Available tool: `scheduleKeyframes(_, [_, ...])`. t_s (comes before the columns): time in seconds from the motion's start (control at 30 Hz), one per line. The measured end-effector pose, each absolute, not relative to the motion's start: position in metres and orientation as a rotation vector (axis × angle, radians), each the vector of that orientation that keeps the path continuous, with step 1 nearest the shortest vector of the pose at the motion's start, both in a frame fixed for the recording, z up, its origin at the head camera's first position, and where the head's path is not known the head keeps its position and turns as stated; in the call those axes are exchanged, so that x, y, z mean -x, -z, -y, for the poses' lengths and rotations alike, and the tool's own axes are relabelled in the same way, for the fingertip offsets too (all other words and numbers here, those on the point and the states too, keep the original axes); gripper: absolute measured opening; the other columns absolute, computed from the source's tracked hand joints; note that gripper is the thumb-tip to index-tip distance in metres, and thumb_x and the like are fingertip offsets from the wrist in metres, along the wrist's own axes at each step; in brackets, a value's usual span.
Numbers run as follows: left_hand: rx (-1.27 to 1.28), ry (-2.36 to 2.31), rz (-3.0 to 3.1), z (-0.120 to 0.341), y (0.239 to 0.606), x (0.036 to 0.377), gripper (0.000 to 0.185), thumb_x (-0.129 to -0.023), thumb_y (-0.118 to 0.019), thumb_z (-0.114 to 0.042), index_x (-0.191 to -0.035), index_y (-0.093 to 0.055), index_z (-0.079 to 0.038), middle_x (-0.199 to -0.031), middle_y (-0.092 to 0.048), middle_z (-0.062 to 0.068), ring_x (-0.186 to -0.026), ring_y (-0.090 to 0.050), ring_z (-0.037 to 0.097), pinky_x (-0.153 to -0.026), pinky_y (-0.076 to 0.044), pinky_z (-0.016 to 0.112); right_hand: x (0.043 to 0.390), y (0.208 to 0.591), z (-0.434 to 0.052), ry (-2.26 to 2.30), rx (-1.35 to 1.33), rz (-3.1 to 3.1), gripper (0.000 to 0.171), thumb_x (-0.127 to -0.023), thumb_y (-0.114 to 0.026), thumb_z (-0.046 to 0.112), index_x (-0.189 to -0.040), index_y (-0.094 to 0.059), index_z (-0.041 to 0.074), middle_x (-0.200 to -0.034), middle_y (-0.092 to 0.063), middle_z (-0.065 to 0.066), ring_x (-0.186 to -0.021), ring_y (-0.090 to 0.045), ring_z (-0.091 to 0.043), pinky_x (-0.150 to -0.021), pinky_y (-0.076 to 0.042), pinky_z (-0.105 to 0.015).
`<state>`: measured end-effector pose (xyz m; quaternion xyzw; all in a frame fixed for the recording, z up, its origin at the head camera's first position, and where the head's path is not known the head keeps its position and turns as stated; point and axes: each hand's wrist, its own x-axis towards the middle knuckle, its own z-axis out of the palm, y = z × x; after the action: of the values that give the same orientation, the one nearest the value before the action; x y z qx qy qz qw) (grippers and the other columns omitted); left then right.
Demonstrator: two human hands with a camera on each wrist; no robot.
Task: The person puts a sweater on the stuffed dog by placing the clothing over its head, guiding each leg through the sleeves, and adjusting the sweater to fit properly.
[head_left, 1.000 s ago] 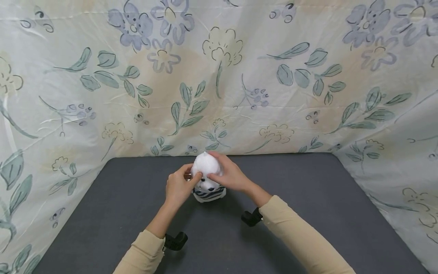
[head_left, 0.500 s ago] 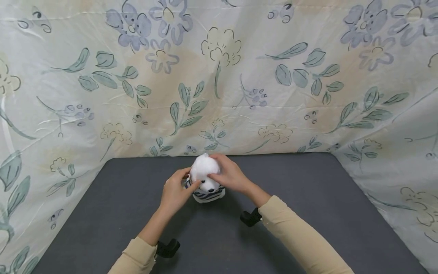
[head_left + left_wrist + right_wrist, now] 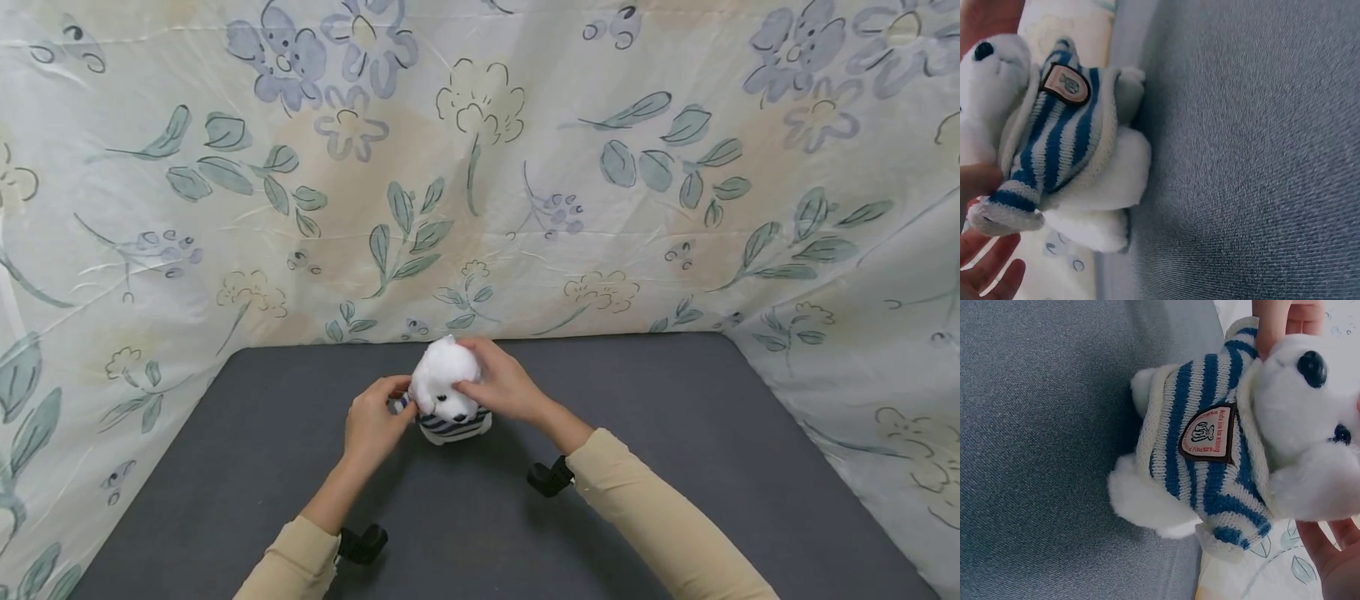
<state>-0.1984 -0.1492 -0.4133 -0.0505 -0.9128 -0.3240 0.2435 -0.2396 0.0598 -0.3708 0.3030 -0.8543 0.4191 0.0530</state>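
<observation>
Floral cloth backs the grey table. The right hand grips the plush bear's head. The left hand pinches its striped sleeve; best tug gently.

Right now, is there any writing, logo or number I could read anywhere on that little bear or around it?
Patch on the striped sweater of the white plush bear: red lettering runs around a small bear emblem, too small and blurred to read.
The same patch in the left wrist view: blurred, unreadable.
Floral cloth backdrop and grey table: no words or numbers.
</observation>
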Motion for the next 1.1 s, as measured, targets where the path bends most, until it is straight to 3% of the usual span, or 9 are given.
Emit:
scheduleKeyframes(0.2, [0.093, 0.852, 2.492, 0.152, 0.418, 0.205, 0.021, -0.077, -0.073, -0.016, -0.098, -0.07, -0.014, -0.091, -0.068, 0.002, -0.08, -0.063, 0.018, -0.064, -0.05, 0.037, 0.239, 0.373, -0.059, -1.314, -0.935, 2.583, 0.056, -0.082, -0.069, 0.018, -0.131, -0.045, 0.01, -0.129, -0.049, -0.009, -0.112, -0.052, -0.025, -0.084, -0.048, -0.048])
scheduleKeyframes(0.37, [0.071, 0.853, 2.527, 0.152, 0.42, 0.209, 0.017, -0.078, -0.072, -0.017, -0.095, -0.07, -0.014, -0.09, -0.069, 0.002, -0.081, -0.063, 0.019, -0.066, -0.05, 0.038, 0.239, 0.374, -0.058, -1.304, -0.924, 2.579, 0.058, -0.082, -0.07, 0.02, -0.133, -0.043, 0.012, -0.13, -0.049, -0.008, -0.112, -0.053, -0.024, -0.083, -0.049, -0.043])
scheduleKeyframes(0.67, [0.128, 0.938, 2.577, 0.152, 0.416, 0.206, 0.024, -0.081, -0.069, -0.02, -0.104, -0.066, -0.013, -0.101, -0.066, 0.004, -0.089, -0.062, 0.02, -0.074, -0.05, 0.038, 0.242, 0.388, -0.069, -1.347, -0.907, 2.596, 0.074, -0.086, -0.065, 0.028, -0.147, -0.024, 0.019, -0.146, -0.033, -0.006, -0.124, -0.044, -0.024, -0.09, -0.045, -0.044])
scheduleKeyframes(0.9, [0.227, 1.022, 2.656, 0.157, 0.419, 0.203, 0.056, -0.078, -0.072, -0.02, -0.129, -0.05, -0.01, -0.123, -0.055, 0.008, -0.107, -0.055, 0.024, -0.085, -0.047, 0.041, 0.243, 0.412, -0.084, -1.388, -0.952, 2.66, 0.086, -0.084, -0.067, 0.031, -0.149, -0.011, 0.026, -0.151, -0.022, -0.002, -0.131, -0.036, -0.02, -0.096, -0.041, -0.041])
scheduleKeyframes(1.1, [0.3, 1.086, 2.686, 0.157, 0.424, 0.206, 0.081, -0.074, -0.077, -0.025, -0.141, -0.035, -0.012, -0.137, -0.044, 0.012, -0.122, -0.045, 0.03, -0.094, -0.04, 0.051, 0.248, 0.425, -0.086, -1.347, -1.032, 2.644, 0.092, -0.082, -0.069, 0.023, -0.149, -0.006, 0.02, -0.152, -0.017, -0.001, -0.137, -0.025, -0.017, -0.104, -0.033, -0.04])
